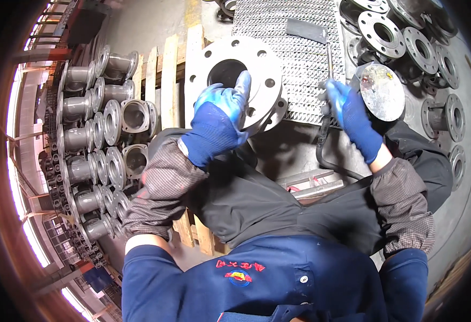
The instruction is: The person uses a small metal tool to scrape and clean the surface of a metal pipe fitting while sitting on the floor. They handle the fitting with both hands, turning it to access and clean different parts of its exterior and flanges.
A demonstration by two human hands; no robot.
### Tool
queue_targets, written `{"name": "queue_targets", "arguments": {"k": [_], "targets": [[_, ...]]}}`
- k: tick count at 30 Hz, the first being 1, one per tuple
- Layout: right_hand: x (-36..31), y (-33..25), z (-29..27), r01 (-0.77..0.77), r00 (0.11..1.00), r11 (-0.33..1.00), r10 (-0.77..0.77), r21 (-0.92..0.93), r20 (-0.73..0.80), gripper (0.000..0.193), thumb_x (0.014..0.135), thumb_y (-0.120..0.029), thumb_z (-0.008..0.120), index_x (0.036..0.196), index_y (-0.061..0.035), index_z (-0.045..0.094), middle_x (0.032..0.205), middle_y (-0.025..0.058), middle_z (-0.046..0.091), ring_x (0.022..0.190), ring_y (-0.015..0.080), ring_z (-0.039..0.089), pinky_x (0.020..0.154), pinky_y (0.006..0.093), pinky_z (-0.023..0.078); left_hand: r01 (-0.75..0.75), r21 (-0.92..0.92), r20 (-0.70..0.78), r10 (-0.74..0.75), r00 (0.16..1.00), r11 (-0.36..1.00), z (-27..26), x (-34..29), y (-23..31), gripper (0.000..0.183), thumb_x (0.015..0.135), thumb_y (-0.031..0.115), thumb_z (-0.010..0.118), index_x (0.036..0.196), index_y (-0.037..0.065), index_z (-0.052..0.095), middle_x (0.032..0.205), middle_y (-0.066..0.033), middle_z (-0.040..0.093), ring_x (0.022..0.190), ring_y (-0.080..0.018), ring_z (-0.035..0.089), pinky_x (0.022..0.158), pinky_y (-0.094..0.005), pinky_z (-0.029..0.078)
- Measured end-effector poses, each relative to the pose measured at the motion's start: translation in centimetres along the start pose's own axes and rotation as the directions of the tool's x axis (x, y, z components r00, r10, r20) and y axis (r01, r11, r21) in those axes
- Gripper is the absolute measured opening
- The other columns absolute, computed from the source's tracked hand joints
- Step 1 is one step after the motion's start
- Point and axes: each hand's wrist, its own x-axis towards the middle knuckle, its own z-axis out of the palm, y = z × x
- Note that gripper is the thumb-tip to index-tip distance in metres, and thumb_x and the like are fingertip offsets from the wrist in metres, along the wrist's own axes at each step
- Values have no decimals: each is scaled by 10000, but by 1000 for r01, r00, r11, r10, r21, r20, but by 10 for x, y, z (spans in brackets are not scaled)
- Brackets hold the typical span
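A pale grey flanged pipe fitting [270,59] with bolt holes around its face stands in front of me, beside a textured metal plate [300,70]. My left hand [217,121], in a blue glove, grips the near edge of its bore; the thumb lies along the face and the other fingers curl at the opening. My right hand [356,118], also gloved, hovers over the plate's right side with fingers stretched out. Close to its fingertips is a tool with a thin rod [330,56] and a black hose [319,153]. Whether the fingertips touch it is unclear.
A dark grey flat piece [306,30] lies on the plate. Right of my hand is a round, stained disc [383,92]. Flanged fittings [383,35] crowd the far right, and rows of them [79,139] stand left. A wooden pallet [169,80] runs beneath; a metal frame [316,189] sits between my legs.
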Motion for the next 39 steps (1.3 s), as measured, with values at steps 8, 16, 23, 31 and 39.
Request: {"name": "queue_targets", "arguments": {"k": [8,16,23,31,39], "targets": [[-39,-45,61,-193,967,876,93,442,238,295,994,-305,444,1060,-69,607,910,-6,560,851,86,574,667,268,526,195,-12,-61,-196,979,981,9,17,47,970,688,412,763,1341,-188,369,788,-168,640,714,-271,639,708,-365,501],[-36,-81,44,-217,958,818,74,532,277,251,789,62,526,1016,11,619,873,96,616,732,224,587,664,300,495,178,-156,-74,-192,979,971,-9,20,54,938,699,422,795,1330,-148,401,809,-162,661,736,-308,669,684,-381,537],[-19,-111,40,-109,878,914,-95,390,469,258,938,-133,498,1099,28,618,890,37,652,687,62,595,593,174,457,109,-652,-295,-383,875,750,-13,0,20,848,724,393,787,1363,-51,449,1115,-268,645,992,-284,682,827,-333,535],[-5,-87,-14,432,870,902,-417,0,261,331,998,-90,375,1263,33,532,1023,135,698,879,156,696,561,162,429,141,-758,-253,-487,836,637,1,-37,-31,632,783,138,757,1297,-115,492,972,-194,682,756,-137,662,668,-254,547],[-24,-24,32,-292,943,923,235,251,235,412,1016,-313,432,1249,4,555,956,84,676,706,112,660,535,228,447,264,-867,-124,-695,708,424,6,-50,-28,412,791,74,749,1180,11,627,988,-182,674,757,-202,672,686,-292,550]]}}
